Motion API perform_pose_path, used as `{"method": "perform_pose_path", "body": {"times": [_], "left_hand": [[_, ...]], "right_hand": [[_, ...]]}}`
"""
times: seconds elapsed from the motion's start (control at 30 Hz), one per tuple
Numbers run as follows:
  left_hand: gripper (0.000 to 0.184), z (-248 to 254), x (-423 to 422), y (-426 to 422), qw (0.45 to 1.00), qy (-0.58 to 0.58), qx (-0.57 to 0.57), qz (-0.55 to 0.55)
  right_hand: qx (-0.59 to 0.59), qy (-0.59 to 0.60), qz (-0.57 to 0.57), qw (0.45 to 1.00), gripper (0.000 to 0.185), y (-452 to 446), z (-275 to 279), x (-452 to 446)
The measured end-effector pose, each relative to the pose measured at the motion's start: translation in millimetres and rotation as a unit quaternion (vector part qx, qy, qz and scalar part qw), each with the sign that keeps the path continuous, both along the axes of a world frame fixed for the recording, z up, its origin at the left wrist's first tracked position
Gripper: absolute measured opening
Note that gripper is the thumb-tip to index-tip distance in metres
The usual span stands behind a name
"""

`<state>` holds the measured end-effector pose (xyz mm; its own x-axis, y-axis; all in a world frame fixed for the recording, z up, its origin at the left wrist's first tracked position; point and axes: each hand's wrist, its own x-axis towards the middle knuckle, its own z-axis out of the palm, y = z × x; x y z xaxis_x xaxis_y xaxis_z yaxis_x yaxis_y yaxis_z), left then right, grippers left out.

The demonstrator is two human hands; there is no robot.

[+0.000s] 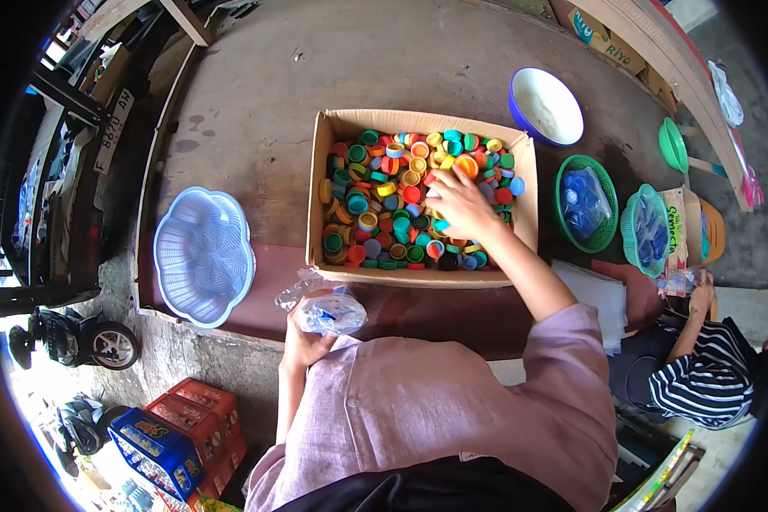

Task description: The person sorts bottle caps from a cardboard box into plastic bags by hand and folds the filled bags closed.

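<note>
Reaches with the right hand (464,206), bent-fingered but too hidden to tell if gripping, onto plastic bottle caps (391,202) beneath it in the cardboard box's (527,213) right half, while clutching a clear plastic bag (337,315) in the left hand (302,346) near the left corner.

multicoloured caps (412,210), brown box (525,230), lilac shirt (435,392)

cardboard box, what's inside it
Red, yellow, green, blue and orange plastic bottle caps, with the right hand among them. They cover the bottom of the cardboard box, hiding anything underneath.
</note>
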<state>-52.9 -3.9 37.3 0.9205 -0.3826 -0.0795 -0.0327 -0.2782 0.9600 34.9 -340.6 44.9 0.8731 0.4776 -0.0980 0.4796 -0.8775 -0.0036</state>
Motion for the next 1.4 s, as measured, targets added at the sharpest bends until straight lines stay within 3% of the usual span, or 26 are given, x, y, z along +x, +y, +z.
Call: {"method": "perform_pose_path", "body": {"times": [0.13,0.2,0.27,0.3,0.37,0.4,0.43,0.47,0.5,0.57,0.63,0.67,0.7,0.77,0.8,0.9,0.97,1.03,1.1,1.17,1.23,1.3,1.4], "left_hand": [[0.046,-6.9,1.9,1.3,0.999,0.007,-0.037,0.001],[0.048,-7.8,3.9,0.2,0.998,-0.011,-0.054,-0.007],[0.058,-4.5,6.5,-1.3,0.99,-0.131,-0.044,-0.028],[0.058,-1.2,4.4,-4.5,0.99,-0.134,-0.045,-0.028],[0.07,5.6,-0.7,-13.6,0.988,-0.024,-0.151,0.0],[0.078,5.6,-2.1,-13.7,0.988,-0.029,-0.151,-0.016],[0.078,9.7,-3.1,-18.1,0.988,-0.033,-0.152,-0.016],[0.077,17.6,-3.5,-25.5,0.984,-0.057,-0.167,-0.022],[0.076,22.4,-2.8,-29.8,0.98,-0.08,-0.182,-0.028],[0.078,18.8,-3.5,-30.6,0.968,-0.127,-0.213,-0.042],[0.074,17.8,-13.2,-29.5,0.966,-0.012,-0.253,-0.042],[0.065,9.3,-14.3,-25.5,0.984,-0.054,-0.165,-0.04],[0.05,10.3,-12.3,-22.8,0.996,-0.023,-0.06,-0.065],[0.031,28.9,-12.9,-23.1,0.991,-0.107,0.024,-0.071],[0.035,38.0,-11.5,-18.6,0.985,-0.113,0.092,-0.093],[0.038,67.6,-8.8,-16.4,0.933,-0.275,0.188,-0.137],[0.04,74.8,-9.0,-22.6,0.918,-0.315,0.175,-0.165],[0.041,75.1,-9.5,-26.1,0.901,-0.353,0.163,-0.192],[0.041,70.9,-10.0,-29.8,0.927,-0.207,0.216,-0.227],[0.04,81.6,-10.6,-42.0,0.924,-0.184,0.216,-0.256],[0.046,88.1,-11.6,-52.7,0.913,-0.197,0.196,-0.299],[0.054,97.5,-12.0,-54.2,0.901,-0.21,0.205,-0.319],[0.031,110.3,-15.3,-50.2,0.912,-0.163,0.18,-0.331]], "right_hand": [[0.039,0.048,-0.019,0.998,0.041,-19.2,15.2,-23.6],[0.155,0.012,-0.056,0.986,0.045,-15.3,31.3,-40.7],[0.164,-0.039,-0.081,0.982,0.045,-5.0,45.3,-52.4],[0.174,-0.087,-0.105,0.975,0.045,1.9,48.6,-58.3],[0.378,-0.014,-0.162,0.911,0.035,31.0,49.2,-70.7],[0.5,0.108,-0.208,0.834,0.029,56.2,44.1,-80.7],[0.505,0.196,-0.195,0.818,0.026,81.5,56.4,-91.9],[0.468,0.188,-0.088,0.859,0.027,99.8,59.6,-97.9],[0.504,0.266,-0.042,0.821,0.022,113.5,75.0,-101.1],[0.544,0.168,-0.051,0.821,0.017,131.9,73.0,-106.8],[0.586,0.175,-0.114,0.783,0.017,134.8,76.4,-109.8],[0.59,0.138,-0.101,0.789,0.015,133.0,83.3,-110.8],[0.594,0.1,-0.088,0.794,0.013,127.4,90.6,-111.1],[0.564,0.057,-0.049,0.822,0.01,105.0,98.8,-115.7],[0.603,0.062,-0.078,0.791,0.01,94.7,105.3,-122.1],[0.658,0.132,-0.181,0.719,0.01,65.0,120.4,-143.4],[0.594,0.052,-0.145,0.79,0.013,48.7,129.4,-152.3],[0.546,-0.046,-0.173,0.818,0.02,36.1,152.2,-164.6],[0.432,-0.194,-0.09,0.876,0.042,58.2,172.5,-164.3],[0.247,-0.154,0.055,0.955,0.038,81.8,174.4,-161.0],[0.212,-0.153,0.143,0.955,0.03,89.1,122.4,-160.0],[0.341,-0.073,0.123,0.929,0.011,74.9,127.1,-160.6],[0.455,-0.011,0.084,0.886,0.011,48.5,149.9,-160.2]]}}
